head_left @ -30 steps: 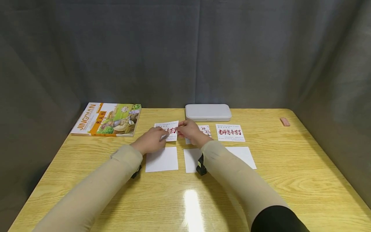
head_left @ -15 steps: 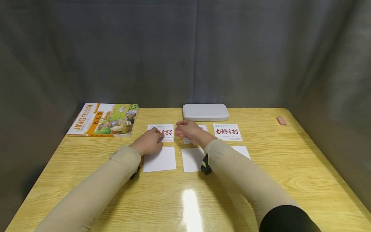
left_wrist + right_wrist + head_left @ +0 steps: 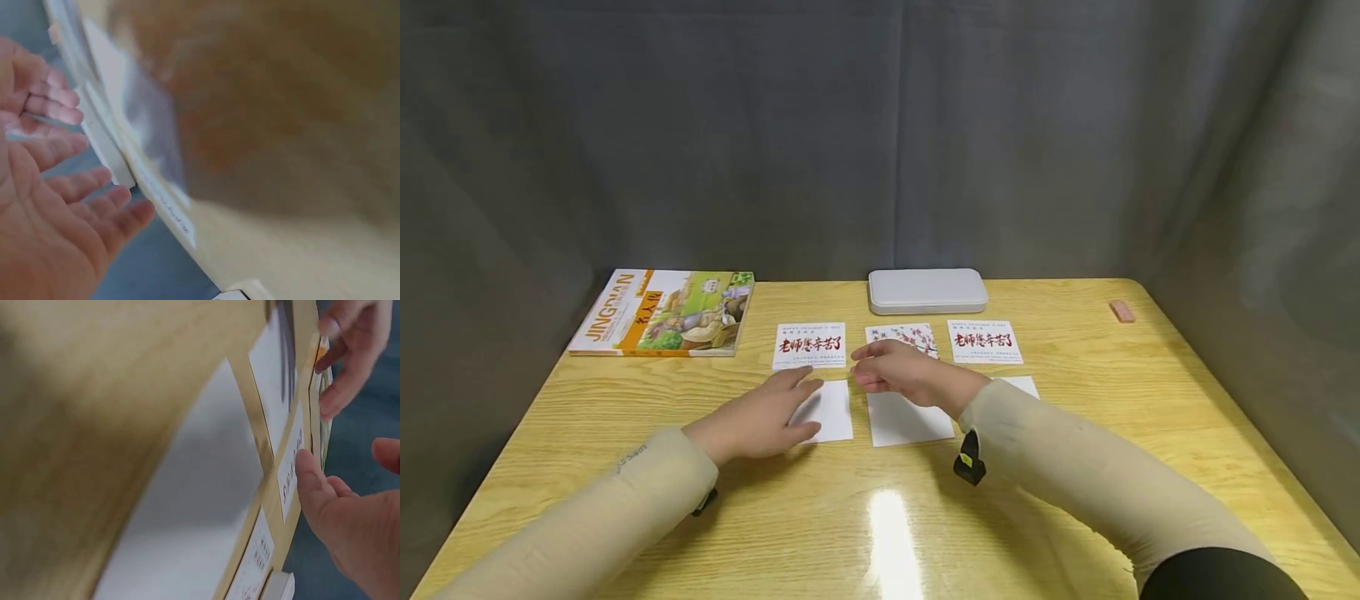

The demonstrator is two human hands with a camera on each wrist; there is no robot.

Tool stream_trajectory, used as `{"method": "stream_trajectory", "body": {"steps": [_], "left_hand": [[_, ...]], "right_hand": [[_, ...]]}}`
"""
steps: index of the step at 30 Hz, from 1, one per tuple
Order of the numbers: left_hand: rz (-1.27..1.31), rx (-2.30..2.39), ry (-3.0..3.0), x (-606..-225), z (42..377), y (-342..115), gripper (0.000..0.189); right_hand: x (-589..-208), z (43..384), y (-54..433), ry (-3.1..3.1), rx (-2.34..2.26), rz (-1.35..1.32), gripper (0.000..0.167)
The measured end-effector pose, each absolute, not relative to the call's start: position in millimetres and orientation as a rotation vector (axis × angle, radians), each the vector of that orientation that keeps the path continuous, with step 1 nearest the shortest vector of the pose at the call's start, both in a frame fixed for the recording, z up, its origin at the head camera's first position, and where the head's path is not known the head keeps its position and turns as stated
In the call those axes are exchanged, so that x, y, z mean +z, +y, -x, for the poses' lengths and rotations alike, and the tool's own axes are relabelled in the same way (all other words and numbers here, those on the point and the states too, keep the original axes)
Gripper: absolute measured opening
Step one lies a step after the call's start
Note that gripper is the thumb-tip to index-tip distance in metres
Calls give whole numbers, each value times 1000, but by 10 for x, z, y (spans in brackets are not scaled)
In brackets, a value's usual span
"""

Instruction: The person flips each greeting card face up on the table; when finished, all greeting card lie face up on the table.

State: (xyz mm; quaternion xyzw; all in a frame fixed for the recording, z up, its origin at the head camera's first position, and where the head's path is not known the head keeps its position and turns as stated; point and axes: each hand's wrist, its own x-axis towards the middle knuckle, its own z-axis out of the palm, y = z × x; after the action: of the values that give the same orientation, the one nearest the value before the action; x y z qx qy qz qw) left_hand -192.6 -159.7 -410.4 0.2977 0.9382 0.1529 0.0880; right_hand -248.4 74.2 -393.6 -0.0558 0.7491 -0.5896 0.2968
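Observation:
In the head view my left hand [image 3: 760, 421] hovers over the left part of a blank white card [image 3: 831, 410], fingers spread and holding nothing. My right hand [image 3: 917, 375], also holding nothing, is above the gap between the front and back rows, partly covering a card with red blossoms [image 3: 913, 335]. Beyond the left hand lies a flat card with red lettering [image 3: 809, 345]. A matching lettered card [image 3: 983, 342] is at the right of the back row. Below the right hand lies a second blank card [image 3: 906, 423]; a third blank card [image 3: 1022, 385] is mostly hidden by the right forearm.
A colourful book [image 3: 662, 315] lies at the back left. Behind the middle card sits a white case [image 3: 928, 292]. A small pink eraser-like block [image 3: 1122, 312] is near the right back corner. Grey curtains [image 3: 880, 142] border the wooden table [image 3: 880, 508].
One second ago both hands held the left lettered card, tilted up. It now lies flat, released by both hands. Both have drawn back, the left hand more and with its fingers spreading.

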Motion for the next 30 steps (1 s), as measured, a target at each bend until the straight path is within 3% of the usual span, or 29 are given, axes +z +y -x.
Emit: {"method": "stream_trajectory", "body": {"steps": [13, 30], "left_hand": [[-922, 358, 2639, -4255, 1728, -1722, 79], [-877, 615, 2657, -4308, 1721, -1732, 74]], "right_hand": [[-3996, 2297, 667, 1924, -1510, 139, 51], [-4086, 2357, 631, 1804, -1817, -50, 34]]}}
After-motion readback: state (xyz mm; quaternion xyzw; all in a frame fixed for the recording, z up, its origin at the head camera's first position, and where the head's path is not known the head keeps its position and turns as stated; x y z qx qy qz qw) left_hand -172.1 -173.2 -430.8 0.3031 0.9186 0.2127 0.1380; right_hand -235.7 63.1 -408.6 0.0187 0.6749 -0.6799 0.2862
